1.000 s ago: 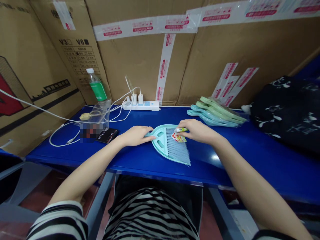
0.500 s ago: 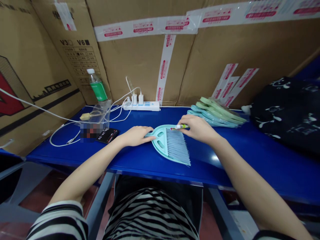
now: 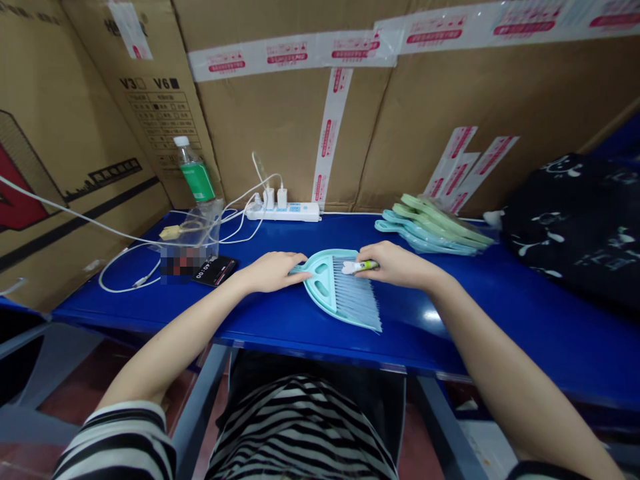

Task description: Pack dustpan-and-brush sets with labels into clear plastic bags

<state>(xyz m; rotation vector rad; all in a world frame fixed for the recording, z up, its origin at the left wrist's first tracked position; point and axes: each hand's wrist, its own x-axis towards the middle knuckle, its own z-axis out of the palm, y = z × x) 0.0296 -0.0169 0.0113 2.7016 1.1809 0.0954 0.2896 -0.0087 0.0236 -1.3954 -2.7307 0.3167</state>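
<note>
A light-blue dustpan [image 3: 320,307] lies on the blue table, with a matching hand brush [image 3: 323,273] nested in it, its grey-blue bristles [image 3: 356,300] fanned to the right. My left hand [image 3: 273,272] is closed round the handle end at the left, thumb towards the pan. Over the upper part of the bristles is my right hand [image 3: 393,265], its fingers pinching a slim white-and-green pen-like object [image 3: 359,267]. The white end of that object points left; I cannot tell whether it touches the bristles.
Bagged green and blue dustpan sets [image 3: 430,227] lie behind my right hand. A power strip [image 3: 283,212] with white cables, a bottle [image 3: 197,175] and a phone [image 3: 216,270] are at left. A dark patterned bag [image 3: 575,227] stands right. Cardboard walls [image 3: 280,120] close the back.
My right hand has moved slightly down, bringing the pen-like object lower over the bristles, its white end turned to show wider. My left hand, dustpan and brush have stayed in place.
</note>
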